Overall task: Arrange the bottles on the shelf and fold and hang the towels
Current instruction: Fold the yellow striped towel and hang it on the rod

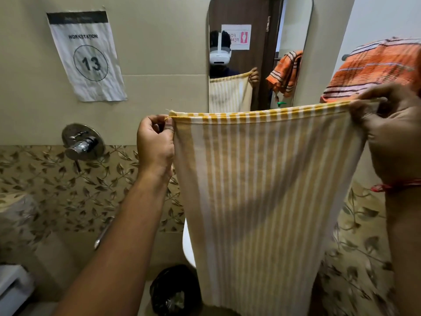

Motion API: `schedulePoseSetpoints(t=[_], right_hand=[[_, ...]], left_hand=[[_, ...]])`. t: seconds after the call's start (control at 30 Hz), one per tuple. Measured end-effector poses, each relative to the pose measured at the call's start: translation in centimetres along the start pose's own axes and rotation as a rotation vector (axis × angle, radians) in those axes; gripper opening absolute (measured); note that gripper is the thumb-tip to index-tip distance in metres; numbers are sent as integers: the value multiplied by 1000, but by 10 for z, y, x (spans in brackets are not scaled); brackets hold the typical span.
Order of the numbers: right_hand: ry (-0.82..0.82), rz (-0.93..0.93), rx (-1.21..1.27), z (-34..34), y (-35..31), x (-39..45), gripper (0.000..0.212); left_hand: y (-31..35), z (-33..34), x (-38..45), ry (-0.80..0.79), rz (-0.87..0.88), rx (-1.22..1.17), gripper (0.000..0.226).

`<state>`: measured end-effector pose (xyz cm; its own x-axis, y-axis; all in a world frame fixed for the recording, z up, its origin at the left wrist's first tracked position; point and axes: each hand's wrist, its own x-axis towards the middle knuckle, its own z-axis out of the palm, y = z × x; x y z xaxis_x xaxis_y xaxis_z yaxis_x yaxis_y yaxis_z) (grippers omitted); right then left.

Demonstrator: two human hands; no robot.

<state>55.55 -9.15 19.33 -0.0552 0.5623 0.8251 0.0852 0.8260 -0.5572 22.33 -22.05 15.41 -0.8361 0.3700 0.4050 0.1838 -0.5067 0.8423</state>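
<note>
A yellow-and-white striped towel (262,190) hangs stretched out in front of me, doubled over with two edges along its top. My left hand (157,144) pinches its top left corner. My right hand (394,133) grips its top right corner at about the same height. An orange striped towel (373,69) hangs bunched on a rail at the upper right, just behind my right hand. No bottles or shelf are visible.
A tall mirror (259,53) on the wall ahead reflects me and both towels. A chrome tap valve (82,142) and a paper workstation sign (86,58) are on the left wall. A black-lined bin (173,290) and a white basin edge (188,245) sit below.
</note>
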Motion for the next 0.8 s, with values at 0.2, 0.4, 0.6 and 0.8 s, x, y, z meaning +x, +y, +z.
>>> schedulePoseSetpoints(t=[0.2,0.4,0.6,0.8], right_hand=[[-77,72,-37,-17,19,-4,15],[-97,143,-51,-27,15,-9,14],[25,227,81,-20,5,-20,3],[-42,169,-114,-10,8,-19,9]], left_hand=[[10,1,-7,-42,52,-9,12],[13,5,-8,-134,89,55,20],[15,10,-13,-117,141,176,12],[6,18,-5,-31,165,338,11]])
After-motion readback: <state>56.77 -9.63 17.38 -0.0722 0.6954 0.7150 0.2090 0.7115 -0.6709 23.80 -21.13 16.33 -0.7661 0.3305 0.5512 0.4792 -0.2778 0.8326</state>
